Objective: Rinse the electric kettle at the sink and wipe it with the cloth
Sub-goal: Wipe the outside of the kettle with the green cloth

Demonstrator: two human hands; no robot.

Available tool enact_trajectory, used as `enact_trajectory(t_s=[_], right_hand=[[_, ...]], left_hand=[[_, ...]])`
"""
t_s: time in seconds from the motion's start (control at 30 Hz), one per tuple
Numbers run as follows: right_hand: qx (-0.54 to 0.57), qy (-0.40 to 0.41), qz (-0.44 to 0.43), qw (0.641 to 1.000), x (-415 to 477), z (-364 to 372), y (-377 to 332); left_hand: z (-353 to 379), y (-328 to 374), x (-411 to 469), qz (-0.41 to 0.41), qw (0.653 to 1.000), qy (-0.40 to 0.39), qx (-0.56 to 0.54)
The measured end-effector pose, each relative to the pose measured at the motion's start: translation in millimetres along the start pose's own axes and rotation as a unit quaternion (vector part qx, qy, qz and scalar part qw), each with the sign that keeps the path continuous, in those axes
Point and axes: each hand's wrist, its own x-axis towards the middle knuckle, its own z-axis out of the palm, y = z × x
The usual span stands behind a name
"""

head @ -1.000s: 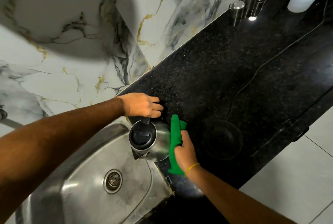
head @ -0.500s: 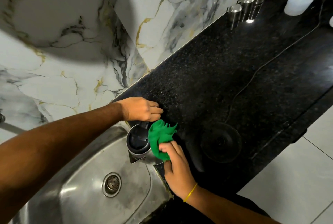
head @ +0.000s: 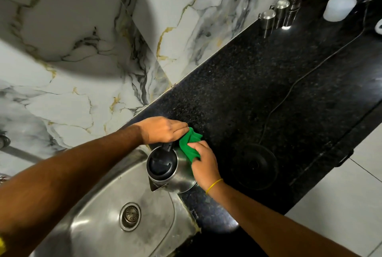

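At lower centre, the kettle (head: pixel 173 171) stands on the sink (head: pixel 99 215) edge, left hand (head: pixel 163 130) closed on its handle, right hand (head: pixel 203 161) pressing the green cloth (head: pixel 189 145) against its side. A hard wipe could tip it into the basin or wet the nearby power base (head: pixel 256 165).

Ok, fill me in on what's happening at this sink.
A person is wiping a steel electric kettle at the edge of the sink. The left hand grips the kettle's black handle from above, holding it with its lid shut and spout toward the basin. The right hand presses a green cloth against the kettle's side near the handle. The kettle's round base sits unused on the black counter, its cord trailing away. No running water is visible.
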Motion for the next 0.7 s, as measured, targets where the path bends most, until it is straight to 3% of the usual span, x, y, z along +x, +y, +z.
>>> enact_trajectory(t_s=[0.13, 0.3, 0.53, 0.7], right_hand=[[-0.037, 0.045, -0.127, 0.99, -43.2, 2.8, -17.4], [-0.087, -0.023, -0.193, 0.977, -89.3, 1.4, 1.6], [-0.008, 0.077, -0.015, 0.997, -77.2, 7.4, 47.0], [0.044, 0.077, 0.086, 0.992, -24.5, 3.8, 30.5]], left_hand=[[-0.1, 2.0, -1.2, -0.018, 1.0, 0.005, 0.007], [1.0, 4.0, -0.5, -0.029, 1.0, -0.002, 0.009], [-3.2, 6.8, -2.1, -0.039, 0.999, -0.005, -0.003], [1.3, 6.5, -2.8, -0.045, 0.999, -0.004, -0.009]])
